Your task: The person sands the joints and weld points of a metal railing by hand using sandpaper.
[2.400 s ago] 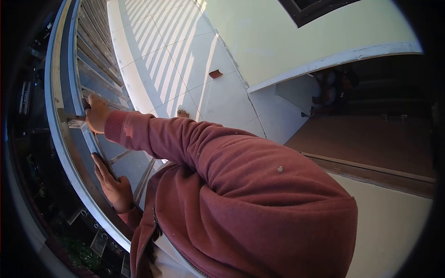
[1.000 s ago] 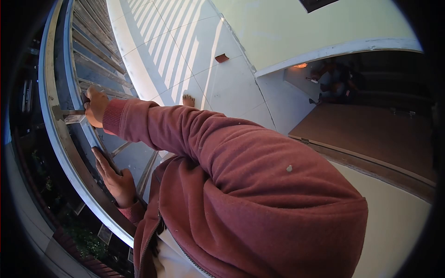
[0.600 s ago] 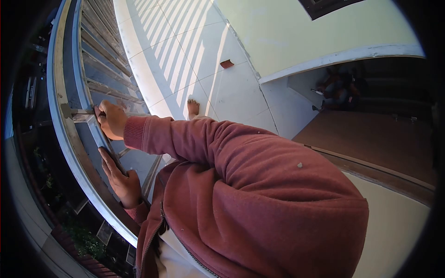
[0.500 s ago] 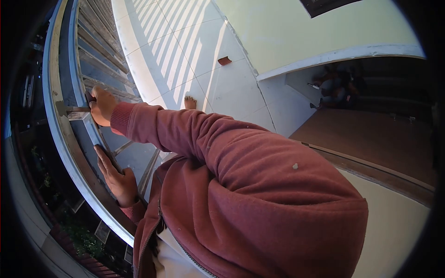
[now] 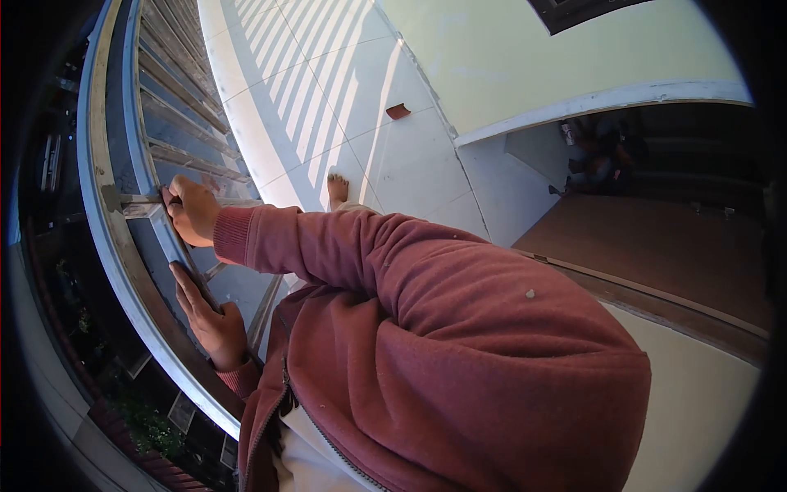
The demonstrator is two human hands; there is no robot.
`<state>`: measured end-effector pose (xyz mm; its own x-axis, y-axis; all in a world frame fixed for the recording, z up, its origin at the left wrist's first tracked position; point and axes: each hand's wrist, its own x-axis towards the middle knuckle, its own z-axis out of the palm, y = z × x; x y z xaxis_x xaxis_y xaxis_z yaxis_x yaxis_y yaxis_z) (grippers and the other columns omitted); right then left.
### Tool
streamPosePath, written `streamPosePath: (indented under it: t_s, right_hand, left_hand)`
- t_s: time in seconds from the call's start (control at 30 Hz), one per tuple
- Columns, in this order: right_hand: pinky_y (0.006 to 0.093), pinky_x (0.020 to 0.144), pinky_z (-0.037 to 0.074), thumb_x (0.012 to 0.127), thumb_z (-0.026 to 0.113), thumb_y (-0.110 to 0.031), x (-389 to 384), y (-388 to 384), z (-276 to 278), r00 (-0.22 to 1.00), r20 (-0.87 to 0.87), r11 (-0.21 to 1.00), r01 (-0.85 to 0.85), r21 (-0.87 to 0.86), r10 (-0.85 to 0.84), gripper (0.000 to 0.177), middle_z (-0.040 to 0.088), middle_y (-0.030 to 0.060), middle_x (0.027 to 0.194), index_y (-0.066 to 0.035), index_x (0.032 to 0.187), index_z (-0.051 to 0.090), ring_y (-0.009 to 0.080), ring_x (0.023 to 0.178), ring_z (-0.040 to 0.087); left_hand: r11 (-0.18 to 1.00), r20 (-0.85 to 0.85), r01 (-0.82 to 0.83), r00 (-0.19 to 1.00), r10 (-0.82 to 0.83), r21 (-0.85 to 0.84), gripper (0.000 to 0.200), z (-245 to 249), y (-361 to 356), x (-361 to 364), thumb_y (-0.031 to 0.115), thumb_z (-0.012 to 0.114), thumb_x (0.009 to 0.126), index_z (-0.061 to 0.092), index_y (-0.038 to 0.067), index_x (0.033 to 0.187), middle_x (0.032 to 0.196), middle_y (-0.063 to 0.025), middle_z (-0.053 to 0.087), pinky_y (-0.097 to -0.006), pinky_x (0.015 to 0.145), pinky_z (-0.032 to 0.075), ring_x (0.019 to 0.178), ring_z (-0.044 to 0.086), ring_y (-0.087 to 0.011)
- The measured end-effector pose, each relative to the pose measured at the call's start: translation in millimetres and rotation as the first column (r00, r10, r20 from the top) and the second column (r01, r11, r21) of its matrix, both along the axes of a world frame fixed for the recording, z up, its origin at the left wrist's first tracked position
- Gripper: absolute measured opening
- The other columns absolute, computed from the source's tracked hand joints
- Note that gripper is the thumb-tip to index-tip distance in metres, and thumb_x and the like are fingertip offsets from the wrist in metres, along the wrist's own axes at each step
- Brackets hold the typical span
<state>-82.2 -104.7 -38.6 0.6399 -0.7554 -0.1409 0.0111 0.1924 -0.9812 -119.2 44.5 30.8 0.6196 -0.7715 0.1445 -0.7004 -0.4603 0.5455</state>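
Observation:
My right hand (image 5: 193,211) is closed on a small reddish-brown piece of sandpaper (image 5: 169,198), mostly covered by the fingers. It presses the piece against the inner rail (image 5: 141,131) of a wooden railing, beside a short crosspiece (image 5: 139,205). Lower on the same rail, my left hand (image 5: 215,324) grips the wood, with fairly straight fingers on one side and the thumb on the other. The rail's surface looks patchy, part pale grey and part brown. Outside it runs the curved outer rail (image 5: 123,254).
Slatted balusters (image 5: 184,102) line the walkway's edge. On the tiled floor (image 5: 402,164) lies a curled reddish-brown piece (image 5: 398,111), near a bare foot (image 5: 337,189). A pale wall (image 5: 574,66) and a brown panel (image 5: 648,254) stand on the right, with dark objects in an opening.
My right hand has slid down along the rail, closer to my left hand, with the sandpaper in it. My left hand stays at about the same place on the rail.

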Motion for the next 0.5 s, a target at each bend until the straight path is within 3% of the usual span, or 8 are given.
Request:
streamPosePath:
  t_s: [0.13, 0.17, 0.27, 0.37, 0.4, 0.43, 0.47, 0.5]
  right_hand:
    - [0.0389, 0.087, 0.04, 0.085, 0.052, -0.004, -2, -28, 49, 0.977, -0.209, 0.989, -0.022, 0.147, 0.053, 0.014, 0.061, 0.0206, 0.098, -0.001, 0.099, 0.05, 0.0336, 0.097, 0.059]
    - [0.0389, 0.087, 0.04, 0.085, 0.052, -0.004, -1, -17, 41, 0.978, -0.203, 0.989, -0.024, 0.146, 0.053, 0.014, 0.061, 0.0206, 0.098, -0.001, 0.099, 0.05, 0.0336, 0.097, 0.059]
    - [0.0417, 0.079, 0.045, 0.087, 0.048, -0.009, -12, 0, 17, 0.986, -0.154, 0.988, -0.082, -0.127, 0.063, 0.02, 0.061, 0.0224, 0.098, 0.001, 0.105, 0.05, 0.0344, 0.096, 0.059]
    - [0.0409, 0.079, 0.045, 0.086, 0.05, -0.008, -1, -24, 38, 0.979, -0.203, 0.998, 0.02, -0.06, -0.032, 0.013, 0.062, 0.0191, 0.094, 0.0, 0.096, 0.05, 0.0307, 0.095, 0.059]
    - [0.0411, 0.079, 0.046, 0.086, 0.051, -0.009, 1, -28, 42, 0.972, -0.233, 1.0, -0.014, 0.005, 0.015, 0.013, 0.062, 0.0195, 0.091, 0.0, 0.095, 0.051, 0.0319, 0.093, 0.06]
    - [0.0411, 0.079, 0.046, 0.086, 0.051, -0.009, 34, -34, -24, 0.975, -0.224, 1.0, -0.014, 0.005, 0.015, 0.013, 0.062, 0.0195, 0.091, 0.0, 0.095, 0.051, 0.0319, 0.093, 0.06]
    - [0.0409, 0.079, 0.046, 0.086, 0.051, -0.009, 44, -20, -78, 0.991, 0.123, 0.971, 0.028, 0.237, -0.059, 0.016, 0.062, 0.0213, 0.092, 0.001, 0.099, 0.051, 0.0346, 0.092, 0.059]
    - [0.0408, 0.079, 0.046, 0.086, 0.051, -0.01, 97, 4, -140, 0.883, 0.425, 0.893, -0.015, 0.45, -0.199, 0.019, 0.062, 0.0232, 0.093, 0.001, 0.102, 0.051, 0.0374, 0.09, 0.059]
  left_hand:
    - [1.0, -0.024, -0.006, 1.0, 0.007, 0.019, 0.087, 3, 0, -1, -0.006, 0.042, 0.059, 0.022, 0.008, 0.143, 0.128, -0.0263, 0.041, -0.0448, 0.096, 0.037, 0.117, 0.042, -0.0439]
    - [1.0, -0.018, -0.007, 1.0, 0.008, 0.019, 0.087, 5, 1, 1, -0.006, 0.042, 0.059, 0.022, 0.008, 0.143, 0.128, -0.0263, 0.041, -0.0448, 0.096, 0.037, 0.117, 0.042, -0.0439]
    - [1.0, 0.034, 0.01, 0.999, -0.011, 0.006, 0.086, 2, -1, -1, -0.006, 0.042, 0.06, 0.021, 0.007, 0.143, 0.129, -0.0263, 0.04, -0.0451, 0.096, 0.037, 0.117, 0.041, -0.0445]
    - [1.0, -0.014, 0.03, 0.999, -0.031, -0.006, 0.087, -2, 3, 2, -0.005, 0.042, 0.059, 0.021, 0.007, 0.143, 0.129, -0.0259, 0.04, -0.0447, 0.096, 0.037, 0.118, 0.041, -0.0446]
    - [1.0, -0.005, 0.022, 1.0, -0.022, 0.006, 0.087, -1, 2, 2, -0.005, 0.042, 0.059, 0.021, 0.007, 0.143, 0.13, -0.0258, 0.039, -0.0446, 0.096, 0.037, 0.118, 0.041, -0.0445]
    - [1.0, 0.004, 0.022, 1.0, -0.022, 0.006, 0.087, 1, 3, 2, -0.005, 0.042, 0.059, 0.021, 0.007, 0.143, 0.13, -0.0258, 0.039, -0.0446, 0.096, 0.037, 0.118, 0.041, -0.0445]
    - [1.0, 0.012, 0.017, 1.0, -0.017, 0.015, 0.087, 3, 2, 1, -0.006, 0.042, 0.06, 0.021, 0.007, 0.143, 0.13, -0.0259, 0.039, -0.0446, 0.096, 0.037, 0.117, 0.041, -0.0444]
    - [1.0, 0.014, 0.012, 1.0, -0.012, 0.016, 0.086, 3, 0, -1, -0.006, 0.041, 0.06, 0.021, 0.008, 0.143, 0.13, -0.0261, 0.039, -0.0447, 0.096, 0.038, 0.117, 0.042, -0.0443]
